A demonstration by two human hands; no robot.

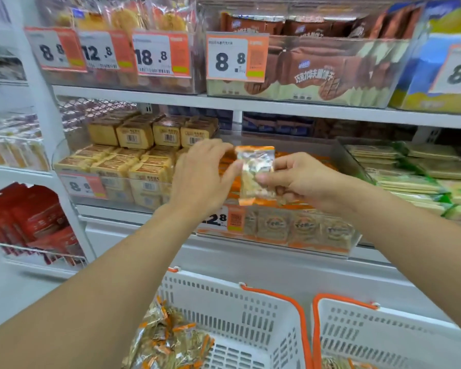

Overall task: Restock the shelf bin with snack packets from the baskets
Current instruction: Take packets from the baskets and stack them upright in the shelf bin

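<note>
- Two white baskets (250,323) with orange handles are seen nearest, loose snack packets (165,339) heaped in the left one.
- Above them, one snack packet (256,174) is pinched by the right hand (301,179); it is touched by the straight fingers of the left hand (200,177).
- Just behind, the clear shelf bin (290,230) is stocked with like packets.

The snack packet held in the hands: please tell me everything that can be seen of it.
The snack packet is a small, flat, shiny clear wrapper with orange sealed ends at top and bottom; pale contents show through. It stands nearly upright, in the air above the clear shelf bin of similar orange packets. The right hand pinches its right edge between thumb and fingers; the left hand touches its left edge with straight fingers.
</note>
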